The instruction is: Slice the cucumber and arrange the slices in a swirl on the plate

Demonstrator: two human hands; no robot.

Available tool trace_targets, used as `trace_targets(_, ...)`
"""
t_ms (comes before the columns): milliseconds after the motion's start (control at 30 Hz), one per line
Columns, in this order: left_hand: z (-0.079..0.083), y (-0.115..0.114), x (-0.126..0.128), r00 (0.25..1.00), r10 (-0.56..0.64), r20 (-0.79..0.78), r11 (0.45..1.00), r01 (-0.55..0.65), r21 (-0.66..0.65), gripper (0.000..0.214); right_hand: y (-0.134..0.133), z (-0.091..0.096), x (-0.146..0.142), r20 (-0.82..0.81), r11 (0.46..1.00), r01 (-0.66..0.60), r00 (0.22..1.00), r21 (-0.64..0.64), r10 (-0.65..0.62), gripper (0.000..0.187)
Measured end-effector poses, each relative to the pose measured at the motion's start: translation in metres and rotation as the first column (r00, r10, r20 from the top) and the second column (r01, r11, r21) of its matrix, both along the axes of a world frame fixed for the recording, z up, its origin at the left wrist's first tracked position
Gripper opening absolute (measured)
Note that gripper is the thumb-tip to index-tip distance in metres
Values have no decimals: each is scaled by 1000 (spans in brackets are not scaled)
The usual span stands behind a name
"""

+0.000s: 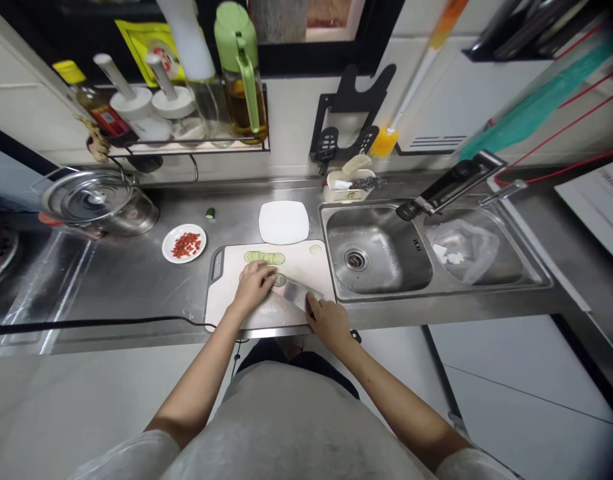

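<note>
A white cutting board [306, 267] lies on the steel counter in front of me. My left hand [253, 283] rests on it with fingers curled over a piece of cucumber [280, 280]. My right hand [329, 320] grips the handle of a broad knife [300, 292], whose blade sits against the cucumber beside my left fingers. A row of cucumber slices [264, 257] lies along the board's far side. One pale slice [315, 250] sits alone at the board's far right corner.
An empty white square plate [283, 222] sits behind the board. A small round plate of chopped red chili [185, 244] and a cucumber end [211, 213] lie to the left, near a lidded steel pot [99, 200]. A double sink [381, 257] adjoins the board's right edge.
</note>
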State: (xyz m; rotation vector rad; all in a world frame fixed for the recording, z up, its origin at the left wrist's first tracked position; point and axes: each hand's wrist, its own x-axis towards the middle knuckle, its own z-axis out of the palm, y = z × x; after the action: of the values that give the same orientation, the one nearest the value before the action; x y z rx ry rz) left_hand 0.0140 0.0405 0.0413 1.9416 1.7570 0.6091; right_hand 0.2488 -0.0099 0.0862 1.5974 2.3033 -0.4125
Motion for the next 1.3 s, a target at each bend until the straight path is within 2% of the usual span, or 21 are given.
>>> trace_targets(133, 4, 6, 6, 997, -65, 29, 995, 67, -68, 20, -1, 0, 4, 12, 1000, -7, 1000, 27, 7, 51)
trace_targets(267, 5, 10, 13, 995, -73, 75, 990, 81, -116, 12, -2, -1, 7, 26, 999, -19, 999, 26, 19, 50)
trace_targets(367, 6, 18, 20, 995, -12, 98, 988, 26, -151, 8, 0, -3, 9, 34, 1000, 7, 999, 25, -8, 49)
trace_targets(567, -1, 47, 31, 967, 213, 136, 950, -173, -259, 14, 4, -11, 17, 26, 995, 74, 997, 65, -76, 48)
trace_targets(667, -8, 62, 32, 970, 227, 84, 943, -197, -267, 14, 2, -13, 22, 19, 992, 105, 994, 69, -106, 46)
trace_targets(833, -15, 76, 31, 986, 167, -16, 951, -165, -261, 17, -3, -15, 28, 45, 990, 133, 990, 56, -135, 45)
trace_targets(967, -16, 79, 33, 990, 110, -89, 968, -128, -218, 18, -5, -16, 32, 51, 988, 138, 989, 64, -141, 45)
trace_targets(1100, -15, 81, 34, 984, 103, -149, 975, -130, -183, 18, -6, -18, 31, 49, 986, 149, 987, 73, -152, 45)
trace_targets(1200, -14, 78, 29, 980, 150, -133, 966, -174, -193, 20, -5, -18, 30, 47, 985, 152, 987, 77, -156, 45)
trace_targets(1300, -13, 66, 18, 962, 264, -64, 944, -272, -187, 23, -4, -17, 29, 53, 984, 160, 985, 77, -164, 44)
